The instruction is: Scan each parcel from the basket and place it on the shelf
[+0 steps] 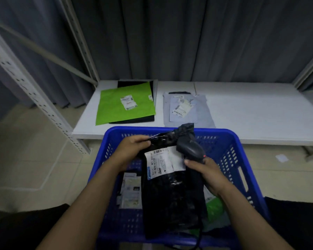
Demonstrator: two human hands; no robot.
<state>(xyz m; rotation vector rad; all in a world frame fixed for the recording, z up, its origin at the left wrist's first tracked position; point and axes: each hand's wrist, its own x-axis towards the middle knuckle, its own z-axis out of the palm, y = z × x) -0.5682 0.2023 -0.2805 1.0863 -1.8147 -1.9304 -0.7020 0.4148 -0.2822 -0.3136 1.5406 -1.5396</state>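
A long black plastic parcel (172, 192) with a white barcode label is held above the blue basket (242, 159). My left hand (132, 150) pinches its upper left corner. My right hand (204, 172) grips a black handheld scanner (190, 147) whose head lies over the label's right end. Below in the basket lie a labelled parcel (131, 190) at the left and a green one (214, 206) at the right, partly hidden. On the white shelf (251, 112) beyond lie a green parcel (114, 107) over a black one and a grey parcel (199, 114).
A white perforated shelf upright (34, 98) slants down at the left, with another at the back (79, 42). Grey curtains hang behind the shelf. The shelf's right half is bare white board. Tiled floor lies to the left of the basket.
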